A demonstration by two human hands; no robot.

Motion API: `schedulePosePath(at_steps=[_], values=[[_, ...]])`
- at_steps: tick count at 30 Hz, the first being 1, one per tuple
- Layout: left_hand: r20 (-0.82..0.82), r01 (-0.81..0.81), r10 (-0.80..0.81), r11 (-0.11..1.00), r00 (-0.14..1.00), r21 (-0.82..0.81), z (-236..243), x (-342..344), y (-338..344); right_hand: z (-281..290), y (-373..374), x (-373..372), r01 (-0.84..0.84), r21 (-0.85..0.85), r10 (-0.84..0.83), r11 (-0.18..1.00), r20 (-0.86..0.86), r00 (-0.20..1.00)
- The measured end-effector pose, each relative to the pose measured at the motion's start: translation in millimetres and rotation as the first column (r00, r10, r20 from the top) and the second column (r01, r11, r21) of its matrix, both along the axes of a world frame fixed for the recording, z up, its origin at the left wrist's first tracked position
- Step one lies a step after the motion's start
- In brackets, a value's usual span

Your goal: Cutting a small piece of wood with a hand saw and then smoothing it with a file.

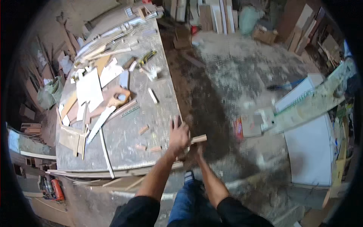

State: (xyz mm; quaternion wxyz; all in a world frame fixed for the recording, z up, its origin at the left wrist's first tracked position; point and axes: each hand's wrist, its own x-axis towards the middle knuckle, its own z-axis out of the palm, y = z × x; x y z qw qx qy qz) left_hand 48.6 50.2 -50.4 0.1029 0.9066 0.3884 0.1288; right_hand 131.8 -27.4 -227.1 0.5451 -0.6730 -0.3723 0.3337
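The left hand (179, 137) lies palm-down at the workbench's (130, 159) right edge, its fingers extended toward twelve o'clock and slightly parted; whether its hidden thumb grips anything, I cannot tell. A short wooden strip (199, 139) juts past that edge, at three o'clock from the left hand and just beside it. The right hand (195, 152) sits at about five o'clock, below the strip; its fingers are blurred and partly hidden, so their grip cannot be told. Three small wood blocks (143, 129) lie around eight to nine o'clock, a handsaw (100, 124) toward ten, and a pale narrow offcut (152, 96) at eleven.
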Motion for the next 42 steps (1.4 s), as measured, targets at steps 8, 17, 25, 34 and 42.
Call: schedulePosePath(at_steps=[8,17,25,34,42], values=[[0.032,0.031,-0.033,0.998,0.999,0.052,-2.1,-4.6,-3.8,-31.5,-11.9,-11.6,-0.118,0.083,0.131,0.99,-0.166,0.977],[-0.008,0.017,-0.017,0.999,1.0,0.047,1.2,-3.6,-2.7,-53.3,-5.8,-7.6,0.045,0.192,0.008,0.98,-0.27,0.963],[0.03,0.023,-0.024,0.998,0.999,0.051,3.1,-4.1,-2.6,-68.7,3.3,-2.0,-0.003,0.021,0.004,1.0,-0.054,0.999],[0.048,0.012,-0.015,0.998,0.999,0.061,3.2,-2.8,-3.1,-36.5,3.3,-11.6,0.238,0.016,-0.129,0.971,-0.804,0.58],[0.028,0.022,-0.024,0.998,0.999,0.061,-0.8,-1.9,-2.5,-46.6,5.1,1.3,0.056,-0.04,-0.067,0.998,-0.424,0.903]])
